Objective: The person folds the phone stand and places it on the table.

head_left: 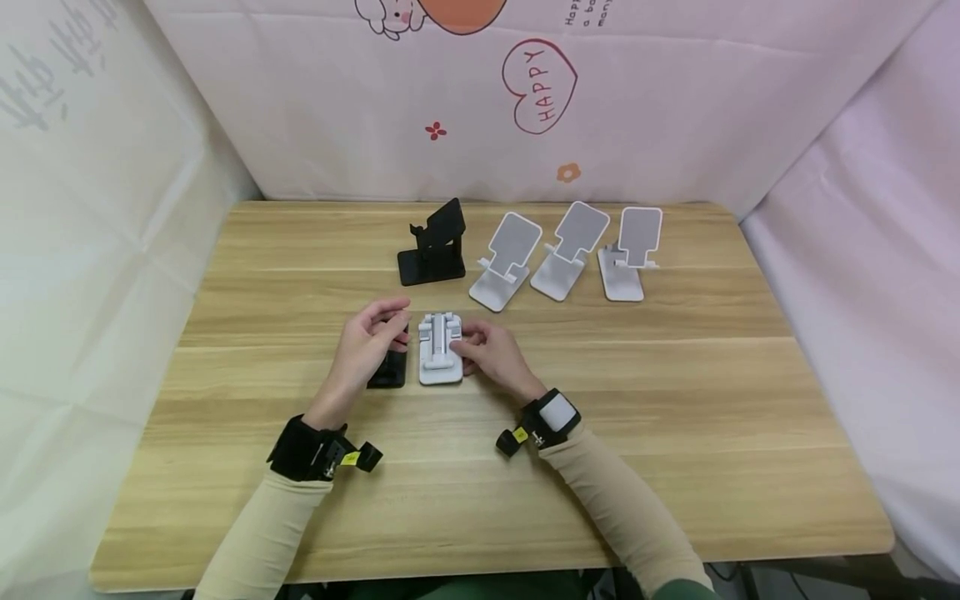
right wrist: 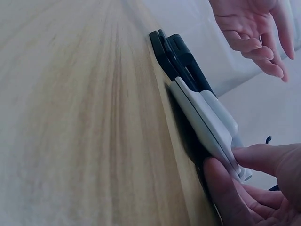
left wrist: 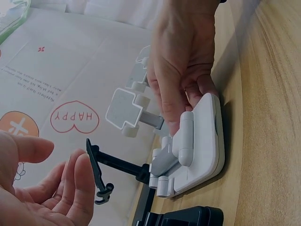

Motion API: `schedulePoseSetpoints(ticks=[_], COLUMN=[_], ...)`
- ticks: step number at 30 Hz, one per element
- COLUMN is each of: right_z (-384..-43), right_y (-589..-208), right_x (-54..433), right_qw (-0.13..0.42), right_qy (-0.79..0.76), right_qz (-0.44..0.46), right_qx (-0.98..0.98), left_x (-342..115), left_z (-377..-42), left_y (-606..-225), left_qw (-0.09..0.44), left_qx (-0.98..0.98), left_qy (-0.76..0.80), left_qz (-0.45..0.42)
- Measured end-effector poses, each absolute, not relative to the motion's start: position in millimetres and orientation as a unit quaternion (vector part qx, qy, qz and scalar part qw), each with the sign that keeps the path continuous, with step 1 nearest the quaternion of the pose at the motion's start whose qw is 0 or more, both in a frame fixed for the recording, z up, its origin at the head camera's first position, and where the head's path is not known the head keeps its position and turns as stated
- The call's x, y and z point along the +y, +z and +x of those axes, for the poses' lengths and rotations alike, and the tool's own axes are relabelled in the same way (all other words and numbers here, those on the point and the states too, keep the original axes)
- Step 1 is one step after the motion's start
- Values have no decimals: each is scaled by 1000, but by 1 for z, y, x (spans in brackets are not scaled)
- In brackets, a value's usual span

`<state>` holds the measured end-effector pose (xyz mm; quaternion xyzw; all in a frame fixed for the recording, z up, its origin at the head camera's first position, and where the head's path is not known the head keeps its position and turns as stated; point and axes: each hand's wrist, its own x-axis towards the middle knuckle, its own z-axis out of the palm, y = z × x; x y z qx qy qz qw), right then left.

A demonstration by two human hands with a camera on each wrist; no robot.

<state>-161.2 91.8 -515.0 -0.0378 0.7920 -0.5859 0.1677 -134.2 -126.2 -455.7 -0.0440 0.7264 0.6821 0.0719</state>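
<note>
Folded white phone stand lying flat at centre frame in the head view, just below the middle of the table. Looks like light, rigid moulded plastic with smooth faces, probably a bit slippery, and with hinges that likely resist stiffly. Best taken by the long side edges of the base plate, or by the hinged arm on top, rather than by the flat face. Right hand at its right edge, fingers curled and pinching the stand's end, thumb below and fingertips over the hinge. Left hand just left of it, hovering, fingers loosely bent and spread, gripping nothing. Beneath that palm, a folded black stand, side by side with the white one. Farther up the frame, an opened black stand and three opened white stands in a row.
</note>
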Motion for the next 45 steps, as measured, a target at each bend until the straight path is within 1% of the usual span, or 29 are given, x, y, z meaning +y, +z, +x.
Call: schedulePoseSetpoints(ticks=[7, 17, 27, 31, 34, 37, 43, 45], right_z=[-162, -164, -163, -165, -167, -171, -187, -193], right_y=[-511, -510, -508, -507, -505, -498, -480, -474], right_x=[91, 92, 91, 92, 93, 93, 88, 86], right_qw=[170, 185, 188, 178, 154, 111, -25, -61], right_qy=[-578, -582, -583, -589, -600, -605, -585, -575], right_qz=[-24, -6, -1, -4, -2, -1, -39, -44], right_qx=[798, 792, 790, 788, 785, 789, 810, 814], left_x=[-127, -127, -122, -121, -120, -120, -120, -120], left_z=[-133, -133, -133, -132, -131, -130, -129, -128], left_y=[-455, -458, -457, -457, -458, -460, -463, -464], left_qw=[90, 100, 93, 94, 94, 96, 98, 97], left_qx=[736, 740, 729, 733, 735, 735, 731, 731], left_qy=[669, 664, 677, 674, 672, 671, 675, 676], left_qz=[-42, -32, -28, -22, -19, -18, -17, -16])
